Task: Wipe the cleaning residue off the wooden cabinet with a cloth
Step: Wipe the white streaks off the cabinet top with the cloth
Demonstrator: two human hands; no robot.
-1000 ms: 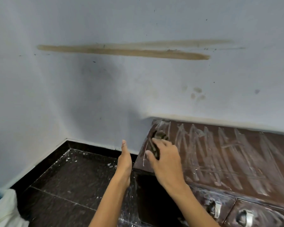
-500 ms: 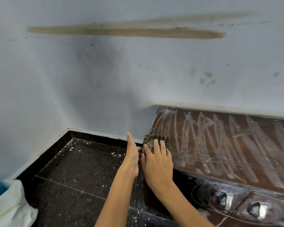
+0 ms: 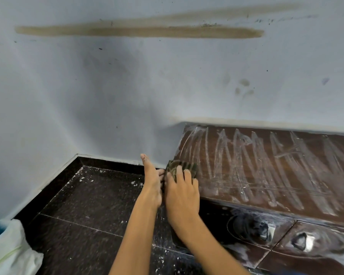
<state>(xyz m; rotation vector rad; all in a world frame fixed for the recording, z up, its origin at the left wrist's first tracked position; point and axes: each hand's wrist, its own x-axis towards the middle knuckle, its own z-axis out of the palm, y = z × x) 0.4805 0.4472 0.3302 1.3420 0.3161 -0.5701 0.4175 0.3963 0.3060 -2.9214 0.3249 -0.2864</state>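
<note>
The dark wooden cabinet fills the right side, its top streaked with white cleaning residue. A small greenish-brown striped cloth lies on the top's left edge. My right hand presses flat on the cloth, fingers spread over it. My left hand stands edge-up just off the cabinet's left side, thumb raised, fingers curled towards the cloth and the cabinet's edge. Whether it touches the cloth is hidden by the right hand.
Two drawer fronts with metal pulls run below the cabinet top, also smeared. A stained white wall stands behind. Dark speckled floor tiles carry white flecks. A white cloth over something blue sits at bottom left.
My right hand drew the cloth from further back on the top to the left front edge and flattened on it. My left hand closed in beside it.
</note>
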